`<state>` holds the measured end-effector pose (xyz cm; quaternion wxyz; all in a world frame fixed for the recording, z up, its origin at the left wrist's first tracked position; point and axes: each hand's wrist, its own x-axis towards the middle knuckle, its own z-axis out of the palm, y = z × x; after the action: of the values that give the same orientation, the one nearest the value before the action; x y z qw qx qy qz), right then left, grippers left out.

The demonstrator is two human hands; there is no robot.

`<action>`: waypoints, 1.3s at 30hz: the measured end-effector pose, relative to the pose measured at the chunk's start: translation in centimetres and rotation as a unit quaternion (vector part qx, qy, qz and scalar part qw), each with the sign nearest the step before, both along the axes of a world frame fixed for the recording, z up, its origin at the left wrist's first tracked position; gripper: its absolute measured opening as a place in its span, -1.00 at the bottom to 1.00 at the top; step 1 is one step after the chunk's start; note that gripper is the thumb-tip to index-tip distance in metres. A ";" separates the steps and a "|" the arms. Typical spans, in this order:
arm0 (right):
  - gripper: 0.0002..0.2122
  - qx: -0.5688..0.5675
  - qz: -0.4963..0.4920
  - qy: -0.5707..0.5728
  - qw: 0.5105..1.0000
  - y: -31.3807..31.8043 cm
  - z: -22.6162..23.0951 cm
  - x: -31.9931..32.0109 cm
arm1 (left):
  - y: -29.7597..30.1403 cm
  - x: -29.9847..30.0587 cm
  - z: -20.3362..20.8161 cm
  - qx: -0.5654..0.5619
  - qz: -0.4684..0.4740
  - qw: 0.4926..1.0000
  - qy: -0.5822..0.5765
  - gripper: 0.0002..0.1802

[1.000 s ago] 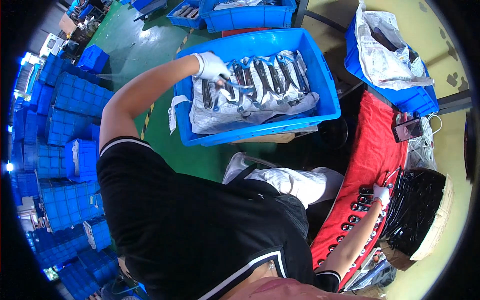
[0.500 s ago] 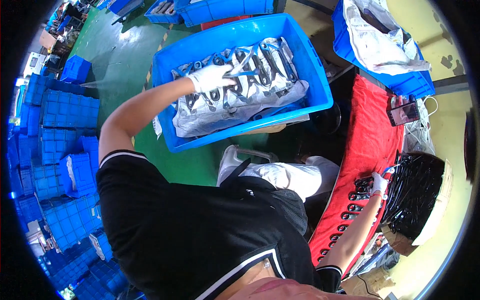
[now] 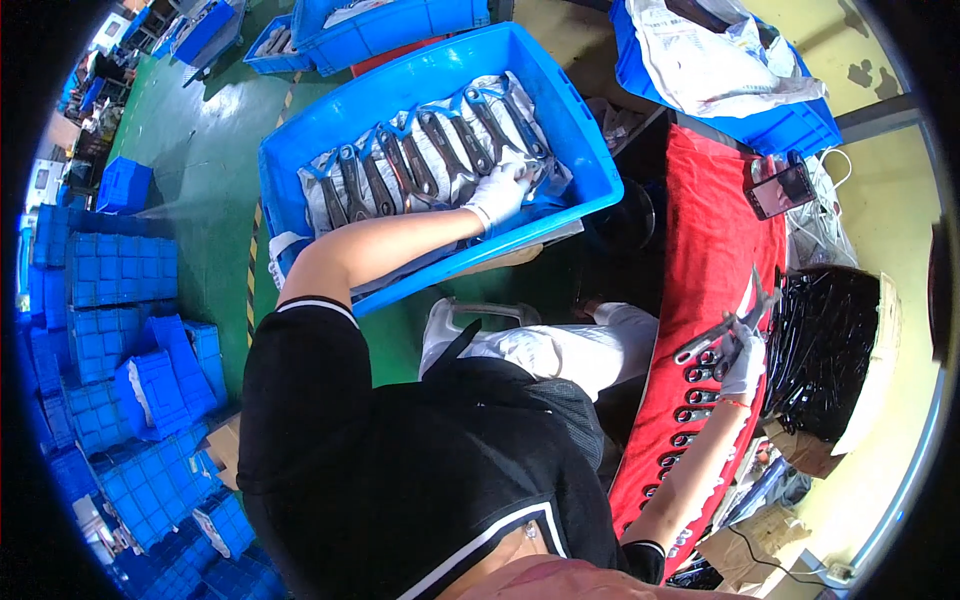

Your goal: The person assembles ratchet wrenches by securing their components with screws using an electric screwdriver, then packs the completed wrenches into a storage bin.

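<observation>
The white-gloved left hand (image 3: 503, 195) reaches down inside the blue plastic bin (image 3: 375, 112), at its near right part, with the forearm crossing over the near rim. Its fingers are bent and lie together at the lower ends of the right-hand wrenches. They seem to touch metal there, but the back of the glove hides the fingertips, so I cannot tell whether they pinch anything or merely rest. The bin wrenches (image 3: 443, 146) lie side by side in a slanting row, dark handles running from the far side toward the near side, on a crumpled white lining (image 3: 558, 183).

The right hand (image 3: 742, 362), also gloved in white, is well apart from the left, above the red cloth (image 3: 705, 220) to the right. It is closed, thumb and fingers wrapped around a held wrench (image 3: 706, 343), whose dark handle sticks out to the left and whose pale, forked head points up and to the right. Just beside and below this hand, more dark handles with ring-shaped ends, the cloth wrenches (image 3: 697, 396), lie in a row down the red fabric.

Right of the cloth is a box of glossy black strips (image 3: 825, 350); farther up lies a phone (image 3: 782, 192).
</observation>
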<state>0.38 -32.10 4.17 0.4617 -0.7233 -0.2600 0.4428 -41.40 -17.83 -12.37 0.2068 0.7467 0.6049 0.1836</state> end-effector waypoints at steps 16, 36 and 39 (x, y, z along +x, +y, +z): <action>-0.77 0.098 0.208 0.147 0.962 6.5 6.9 -22.1 | -8.5 -2.7 17.9 -0.157 0.014 0.877 -0.454 -0.75; -0.86 0.046 0.161 0.265 0.949 8.0 2.4 -15.9 | -11.1 -16.7 10.0 0.232 0.475 0.846 0.073 -0.54; -0.88 0.033 0.147 0.279 0.948 7.3 1.6 -15.4 | -9.7 -20.1 11.9 0.279 0.408 0.826 0.271 -0.59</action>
<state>-15.03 -24.77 5.74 0.4691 -0.5091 -0.2383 0.6811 -61.49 -27.55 -0.44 -0.2770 0.4772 0.8091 0.2025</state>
